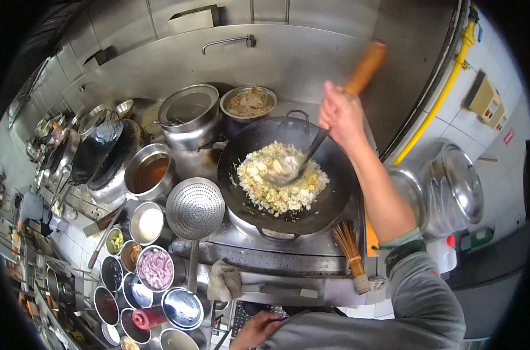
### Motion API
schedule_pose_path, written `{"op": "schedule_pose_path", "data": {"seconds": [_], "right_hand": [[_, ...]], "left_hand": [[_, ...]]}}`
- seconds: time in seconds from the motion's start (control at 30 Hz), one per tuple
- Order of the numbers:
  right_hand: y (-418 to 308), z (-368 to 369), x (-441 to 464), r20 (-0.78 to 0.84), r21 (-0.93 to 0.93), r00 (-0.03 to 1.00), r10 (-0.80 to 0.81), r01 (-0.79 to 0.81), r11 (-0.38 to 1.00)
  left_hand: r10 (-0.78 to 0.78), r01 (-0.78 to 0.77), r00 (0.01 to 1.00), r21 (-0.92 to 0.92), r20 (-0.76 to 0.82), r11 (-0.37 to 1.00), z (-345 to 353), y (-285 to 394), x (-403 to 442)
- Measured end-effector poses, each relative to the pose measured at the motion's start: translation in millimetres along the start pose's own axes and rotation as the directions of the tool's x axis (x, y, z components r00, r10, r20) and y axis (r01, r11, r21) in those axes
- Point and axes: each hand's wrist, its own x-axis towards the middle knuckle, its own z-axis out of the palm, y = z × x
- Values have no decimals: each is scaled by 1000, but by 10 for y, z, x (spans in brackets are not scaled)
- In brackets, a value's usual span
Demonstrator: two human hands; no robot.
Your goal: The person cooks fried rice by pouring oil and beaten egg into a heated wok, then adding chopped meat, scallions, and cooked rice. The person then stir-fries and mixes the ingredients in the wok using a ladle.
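My right hand (342, 116) is closed round the handle of a ladle (317, 143), its wooden end (367, 67) sticking up past the fist. The ladle's blurred bowl rests in rice with yellow egg-like bits (285, 178), inside a large black wok (241, 207) on the stove. Near the bottom edge, below the counter front, my left hand (258, 329) hangs close to my body. Its fingers are curled and partly hidden, so whether it holds anything cannot be made out. A folded cloth (225, 280) lies on the counter edge above it.
Left of the wok are a perforated strainer (195, 208), a pot of brown liquid (151, 174) and a bowl of sliced onions (155, 268) among several containers. A lidded pot (189, 108) and food bowl (248, 104) stand behind. A bamboo brush (351, 254) lies front right.
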Motion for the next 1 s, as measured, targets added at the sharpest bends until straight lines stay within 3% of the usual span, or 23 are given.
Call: {"op": "schedule_pose_path", "data": {"seconds": [0.03,0.1,0.17,0.2,0.23,0.33,0.4,0.47,0.63,0.67,0.73,0.83,0.87,0.9,0.97,1.0], "right_hand": [[85,2,-28,-34,39,999,-21,22,999],[189,4,-49,-29,38,999,30,-28,999],[167,135,171,57,-35,987,153,-151,988],[145,228,233,98,-78,971,217,-210,975],[-9,220,261,123,-131,975,186,-170,977],[-349,45,-22,-52,-276,993,103,-113,954],[-77,-47,-314,-99,-247,995,3,-27,969],[-12,-162,-322,17,-149,1000,20,-17,989],[106,-206,-317,-163,-96,979,-125,110,989],[211,-247,-312,1,-56,999,-53,53,997],[107,-79,-147,-38,-85,999,26,-30,996],[23,15,-30,55,6,995,-81,81,997],[157,45,-27,67,11,997,-35,34,999],[326,99,-52,65,17,998,4,-6,1000],[311,93,18,50,-10,995,92,-91,996],[165,137,163,37,-41,988,152,-150,988]], "left_hand": [[-253,256,966,-105,47,961,91,-325,3],[-277,277,961,81,-17,957,330,-1183,383],[-56,61,938,5,-343,998,889,-2735,1027],[-114,161,908,83,-403,983,978,-3059,1303],[-196,270,889,127,-414,955,994,-3148,1530],[-330,420,853,157,-404,894,1065,-3173,1892],[-364,457,840,163,-402,874,1043,-3093,1963],[-380,477,834,176,-400,861,1055,-3075,1971],[-397,498,827,192,-397,846,1072,-3093,1913],[-402,504,826,200,-394,840,1029,-3119,1895],[-395,491,834,194,-385,849,1026,-3157,1757],[-350,427,878,203,-327,881,977,-3207,1344],[-291,352,917,210,-275,912,963,-3210,1065],[-193,240,960,245,-202,939,872,-3097,739],[60,-48,998,325,-27,944,409,-1659,209],[-52,62,998,258,-47,964,279,-1094,70]]}}
